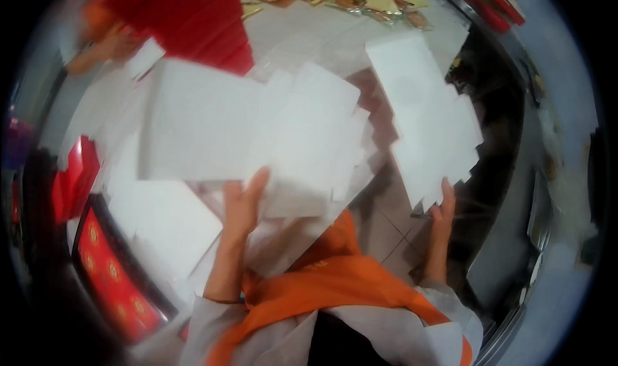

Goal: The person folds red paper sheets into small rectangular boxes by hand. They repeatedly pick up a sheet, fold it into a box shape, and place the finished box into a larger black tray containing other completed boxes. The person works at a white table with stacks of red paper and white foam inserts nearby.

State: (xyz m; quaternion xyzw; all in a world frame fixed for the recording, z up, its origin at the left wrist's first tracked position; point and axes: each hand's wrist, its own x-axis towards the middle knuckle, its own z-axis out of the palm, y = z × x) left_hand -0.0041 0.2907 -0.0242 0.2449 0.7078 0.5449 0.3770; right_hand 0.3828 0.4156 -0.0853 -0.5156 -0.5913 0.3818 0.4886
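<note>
My left hand [242, 208] grips the lower edge of a wide white cardboard piece [199, 121], its thumb up along the edge. More white cardboard pieces [315, 121] with stepped right edges overlap it; I cannot tell if they are held too. My right hand [443, 206] is closed round the lower end of a fanned stack of white cardboard pieces [431, 115], held off to the right over the table's side. Motion blur softens the stacks, and most fingers of both hands are hidden.
Red sheets or boxes [187, 21] lie at the far left, near another person's hand [116, 46] with a white card [145, 58]. Small packets [380, 0] lie at the back. A red patterned tray [116, 269], a red box [76, 178] and white cardboard [167, 221] sit at left.
</note>
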